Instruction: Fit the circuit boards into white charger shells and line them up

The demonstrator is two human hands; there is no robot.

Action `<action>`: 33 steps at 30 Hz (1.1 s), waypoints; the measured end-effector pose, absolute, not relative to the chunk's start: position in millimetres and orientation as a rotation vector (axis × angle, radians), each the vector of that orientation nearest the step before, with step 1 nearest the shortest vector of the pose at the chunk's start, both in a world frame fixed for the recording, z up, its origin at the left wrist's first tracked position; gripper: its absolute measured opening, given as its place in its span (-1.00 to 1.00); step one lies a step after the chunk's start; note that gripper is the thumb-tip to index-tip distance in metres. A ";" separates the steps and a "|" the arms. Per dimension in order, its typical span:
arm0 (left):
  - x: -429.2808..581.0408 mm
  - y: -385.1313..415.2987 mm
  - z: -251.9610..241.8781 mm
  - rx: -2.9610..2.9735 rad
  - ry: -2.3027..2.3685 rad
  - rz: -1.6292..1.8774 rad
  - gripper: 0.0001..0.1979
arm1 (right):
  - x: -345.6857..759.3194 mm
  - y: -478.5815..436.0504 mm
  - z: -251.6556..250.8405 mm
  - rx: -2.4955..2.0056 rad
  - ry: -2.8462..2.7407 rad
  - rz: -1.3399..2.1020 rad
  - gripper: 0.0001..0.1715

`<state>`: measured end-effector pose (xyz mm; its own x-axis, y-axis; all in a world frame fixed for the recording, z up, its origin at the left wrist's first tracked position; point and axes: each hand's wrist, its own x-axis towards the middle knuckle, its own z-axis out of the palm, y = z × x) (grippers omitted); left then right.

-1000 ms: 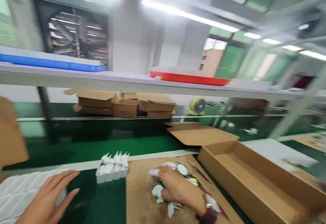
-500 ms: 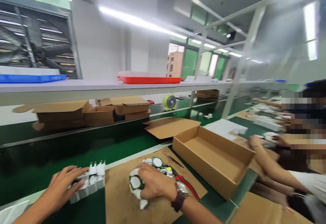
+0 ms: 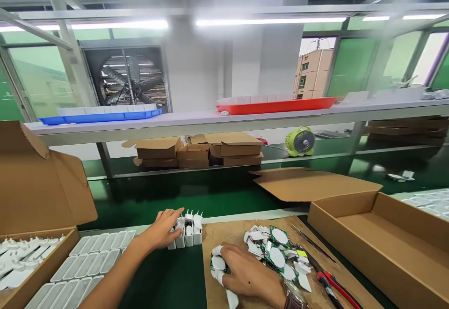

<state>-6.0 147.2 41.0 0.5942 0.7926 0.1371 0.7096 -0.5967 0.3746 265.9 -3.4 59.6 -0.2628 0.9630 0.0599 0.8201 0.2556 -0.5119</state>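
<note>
My left hand (image 3: 164, 229) lies at the left end of a short row of white plug housings (image 3: 189, 237), its thumb and fingers around the end one. Metal pins stick up from pieces in that row. In my right hand (image 3: 245, 271), white-covered fingertips pinch a small circuit board (image 3: 218, 263) with a round white disc. A white piece (image 3: 232, 298) hangs below that hand. Just right of it, a heap of similar circuit boards (image 3: 277, 254) and white parts lies on the brown cardboard sheet (image 3: 217, 234).
Red-handled pliers (image 3: 326, 278) and tweezers (image 3: 314, 244) lie right of the heap. An open cardboard box (image 3: 372, 239) stands on the right. Leftward are rows of white cases (image 3: 84, 264) and a box of white parts (image 3: 75, 241). A shelf (image 3: 196, 125) spans the back.
My view has swung left, bringing the left-hand box and rows of cases into sight. My right hand still holds the circuit board, and my left hand stays at the plug housings.
</note>
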 end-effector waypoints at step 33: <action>-43.3 30.2 3.3 2.067 1.070 0.617 -0.86 | 243.2 15.8 34.1 -1.255 -1.967 0.699 -0.30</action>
